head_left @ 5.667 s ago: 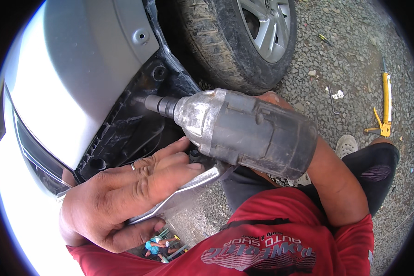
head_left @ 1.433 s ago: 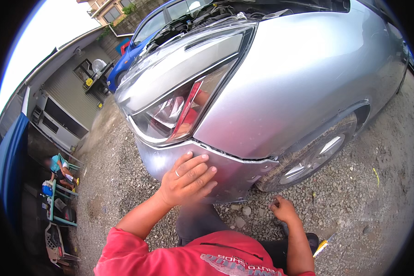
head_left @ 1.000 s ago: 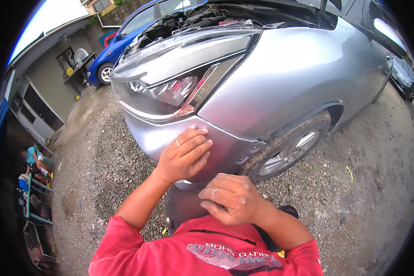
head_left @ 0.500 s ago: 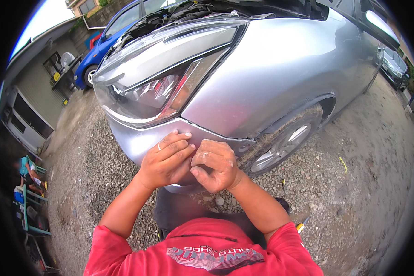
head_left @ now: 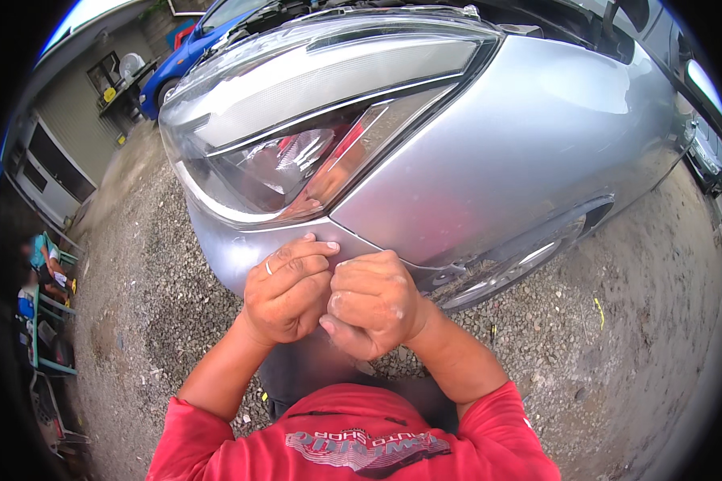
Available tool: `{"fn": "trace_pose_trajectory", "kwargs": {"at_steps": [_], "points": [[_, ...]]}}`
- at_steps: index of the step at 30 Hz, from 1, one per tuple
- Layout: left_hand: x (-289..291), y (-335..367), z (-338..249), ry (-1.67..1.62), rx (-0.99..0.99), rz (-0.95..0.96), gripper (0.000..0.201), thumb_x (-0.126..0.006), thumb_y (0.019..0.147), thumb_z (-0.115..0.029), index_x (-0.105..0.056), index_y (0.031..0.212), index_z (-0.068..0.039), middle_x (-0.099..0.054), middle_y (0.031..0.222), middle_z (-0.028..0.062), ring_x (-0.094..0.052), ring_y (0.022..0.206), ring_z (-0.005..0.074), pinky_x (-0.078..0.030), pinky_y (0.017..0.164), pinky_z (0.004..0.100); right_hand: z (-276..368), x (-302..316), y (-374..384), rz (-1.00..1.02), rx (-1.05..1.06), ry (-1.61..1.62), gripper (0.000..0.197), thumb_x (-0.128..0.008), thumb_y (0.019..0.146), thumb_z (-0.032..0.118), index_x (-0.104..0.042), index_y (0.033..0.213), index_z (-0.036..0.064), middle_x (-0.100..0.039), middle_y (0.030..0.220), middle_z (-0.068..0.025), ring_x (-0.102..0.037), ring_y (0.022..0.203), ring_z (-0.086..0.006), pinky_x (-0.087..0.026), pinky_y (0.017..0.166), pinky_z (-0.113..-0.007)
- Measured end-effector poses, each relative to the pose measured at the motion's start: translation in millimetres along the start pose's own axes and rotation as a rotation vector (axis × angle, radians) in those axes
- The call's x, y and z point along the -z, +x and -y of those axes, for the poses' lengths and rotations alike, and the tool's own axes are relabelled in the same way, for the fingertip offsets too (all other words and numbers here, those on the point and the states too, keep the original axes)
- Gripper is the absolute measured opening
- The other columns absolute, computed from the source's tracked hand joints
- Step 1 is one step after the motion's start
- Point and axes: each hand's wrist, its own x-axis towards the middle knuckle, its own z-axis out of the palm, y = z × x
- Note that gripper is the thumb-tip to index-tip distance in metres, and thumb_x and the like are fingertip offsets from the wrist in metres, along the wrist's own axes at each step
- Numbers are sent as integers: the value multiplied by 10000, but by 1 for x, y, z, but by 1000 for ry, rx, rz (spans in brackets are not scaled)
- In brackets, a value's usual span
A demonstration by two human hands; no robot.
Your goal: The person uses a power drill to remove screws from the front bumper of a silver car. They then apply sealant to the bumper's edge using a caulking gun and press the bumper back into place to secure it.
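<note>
At the front corner of a silver car, both my hands meet in front of the bumper [head_left: 233, 248], just below the headlight [head_left: 285, 164] and the seam with the fender [head_left: 473, 160]. My left hand [head_left: 290, 293], a ring on one finger, has its fingers bent inward, the index reaching up near the seam. Beside it, my right hand [head_left: 373, 305] is curled into a fist with the thumb low. The knuckles nearly touch. Whatever lies inside either hand is hidden, and I cannot tell how firmly they press on the bumper.
The front wheel [head_left: 529, 264] sits under the fender to the right. Gravel [head_left: 192, 321] covers the ground, with a yellow strip [head_left: 599, 313] on it. A blue car [head_left: 180, 68] stands behind. At the far left, a person [head_left: 46, 256] sits by a green frame.
My view has shifted closer to the headlight, and the car's front fills more of it. My right hand's fingers have curled tighter; both hands stay close together by the bumper.
</note>
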Motion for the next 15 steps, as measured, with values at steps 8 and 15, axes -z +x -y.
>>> {"fn": "trace_pose_trajectory", "kwargs": {"at_steps": [8, 15], "points": [[3, -9, 6, -32, 12, -34, 181, -592, 670, 127, -661, 815, 42, -699, 917, 163, -761, 994, 352, -618, 985, 476, 45, -15, 5, 14, 89, 200, 268, -730, 787, 120, -494, 659, 111, -537, 675, -34, -546, 547, -238, -458, 497, -391], [-7, -13, 9, 87, 114, -387, 212, -506, 825, 148, -546, 925, -34, -606, 939, 156, -610, 885, 279, -511, 763, 361, -9, -10, 18, 6, -61, 33, 273, -740, 813, 123, -510, 669, 84, -560, 680, -62, -576, 559, -283, -478, 515, -405]]}}
